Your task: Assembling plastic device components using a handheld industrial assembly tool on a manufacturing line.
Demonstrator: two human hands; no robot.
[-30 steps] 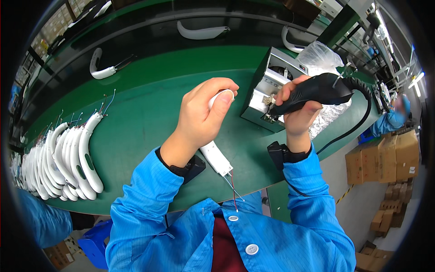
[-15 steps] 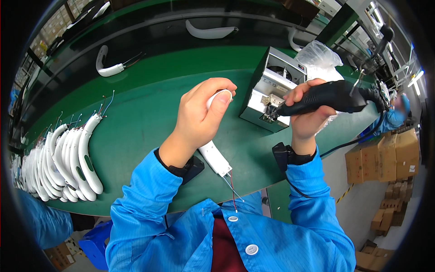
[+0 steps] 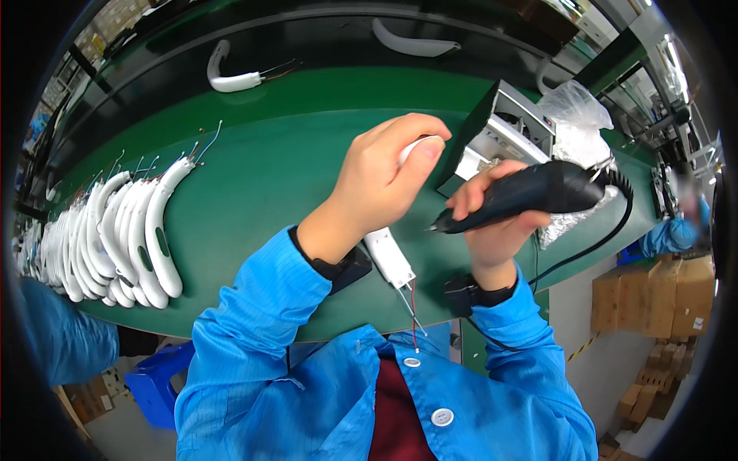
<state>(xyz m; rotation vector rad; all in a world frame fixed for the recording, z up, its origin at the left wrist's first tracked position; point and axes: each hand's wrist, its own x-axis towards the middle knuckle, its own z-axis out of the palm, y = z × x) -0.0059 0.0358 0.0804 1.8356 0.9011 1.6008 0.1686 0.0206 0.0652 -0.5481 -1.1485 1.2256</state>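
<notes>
My left hand [image 3: 382, 173] is closed around a white curved plastic housing [image 3: 390, 260]. The housing's lower end shows below my palm, with thin red and blue wires hanging from it, and its upper end peeks out by my thumb. In my right hand [image 3: 492, 244] lies a black electric screwdriver [image 3: 530, 194], its tip pointing left toward the housing but apart from it. Just behind the screwdriver stands a metal box-shaped screw feeder [image 3: 513, 142], partly hidden by my right hand and the tool.
Several similar white housings [image 3: 157, 250] with wires stand in a row on the green table [image 3: 265, 154] at left. Others [image 3: 238, 81] lie on the far shelf. A plastic bag [image 3: 573, 115] sits beside the feeder; the tool's coiled cord [image 3: 626, 207] trails right. Cartons [image 3: 653, 296] stand at right.
My right hand has drawn the screwdriver away from the feeder, so its tip now hangs nearer the housing. My left hand keeps its hold. The whole view has shifted.
</notes>
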